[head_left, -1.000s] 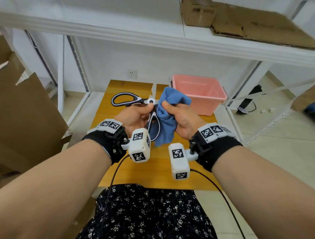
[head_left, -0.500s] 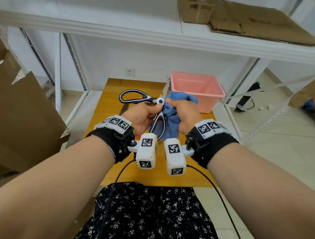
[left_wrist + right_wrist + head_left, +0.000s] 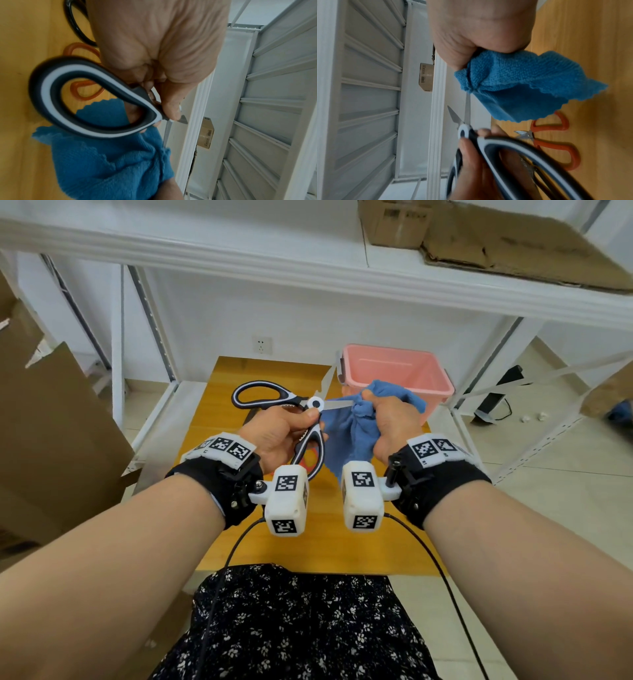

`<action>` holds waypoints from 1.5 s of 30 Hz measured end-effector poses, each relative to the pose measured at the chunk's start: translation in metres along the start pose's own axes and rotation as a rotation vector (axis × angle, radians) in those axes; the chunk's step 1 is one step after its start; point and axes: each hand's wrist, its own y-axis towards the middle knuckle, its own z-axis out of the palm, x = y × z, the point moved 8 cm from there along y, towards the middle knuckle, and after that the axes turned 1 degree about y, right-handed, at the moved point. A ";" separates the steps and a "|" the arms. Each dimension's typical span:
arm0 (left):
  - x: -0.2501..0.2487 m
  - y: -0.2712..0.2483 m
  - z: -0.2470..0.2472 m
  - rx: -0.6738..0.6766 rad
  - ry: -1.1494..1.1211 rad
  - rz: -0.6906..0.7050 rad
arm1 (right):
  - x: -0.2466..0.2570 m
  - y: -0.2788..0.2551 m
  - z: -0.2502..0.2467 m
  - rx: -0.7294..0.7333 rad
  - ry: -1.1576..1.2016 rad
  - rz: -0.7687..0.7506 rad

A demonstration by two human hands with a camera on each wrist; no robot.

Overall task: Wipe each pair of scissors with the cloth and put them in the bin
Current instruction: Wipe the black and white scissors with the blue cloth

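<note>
My left hand (image 3: pixel 284 433) grips large black-and-white kitchen scissors (image 3: pixel 274 398) near the pivot, blades spread wide apart above the wooden table (image 3: pixel 342 535). One blade points right into the blue cloth (image 3: pixel 349 433), which my right hand (image 3: pixel 390 419) holds bunched around that blade. The other blade points up toward the far wall. In the wrist views the scissors' handle loop (image 3: pixel 96 97) and the cloth (image 3: pixel 522 86) are close up. A second pair, orange-handled scissors (image 3: pixel 556 142), lies on the table below my hands. The pink bin (image 3: pixel 397 378) stands at the table's far right.
A white metal shelf frame (image 3: pixel 308 272) spans overhead, with cardboard (image 3: pixel 496 237) on top. Its uprights stand on both sides of the table. Brown cardboard (image 3: pixel 51 419) leans at the left. Tiled floor lies to the right.
The scissors have turned so one blade points right. My right hand has slid the cloth out along that blade, away from the pivot. Both hands sit slightly higher.
</note>
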 end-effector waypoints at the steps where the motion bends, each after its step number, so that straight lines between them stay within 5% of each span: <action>1: -0.001 -0.001 -0.002 0.014 -0.021 -0.004 | 0.006 0.001 -0.005 -0.016 -0.051 -0.019; 9: -0.021 -0.005 -0.009 0.097 -0.086 0.078 | 0.002 0.001 -0.003 0.088 -0.118 -0.009; 23: -0.060 -0.014 0.001 -0.170 1.106 0.778 | -0.012 -0.011 0.003 0.207 -0.064 0.126; 28: -0.059 -0.024 0.014 -0.116 1.261 0.983 | -0.016 -0.017 0.005 0.295 -0.006 0.122; 34: -0.057 -0.019 0.005 -0.177 1.218 0.976 | -0.011 -0.031 0.020 0.494 0.045 0.062; 45: -0.058 -0.017 -0.002 -0.207 1.090 0.916 | -0.007 -0.037 0.029 0.567 0.014 -0.011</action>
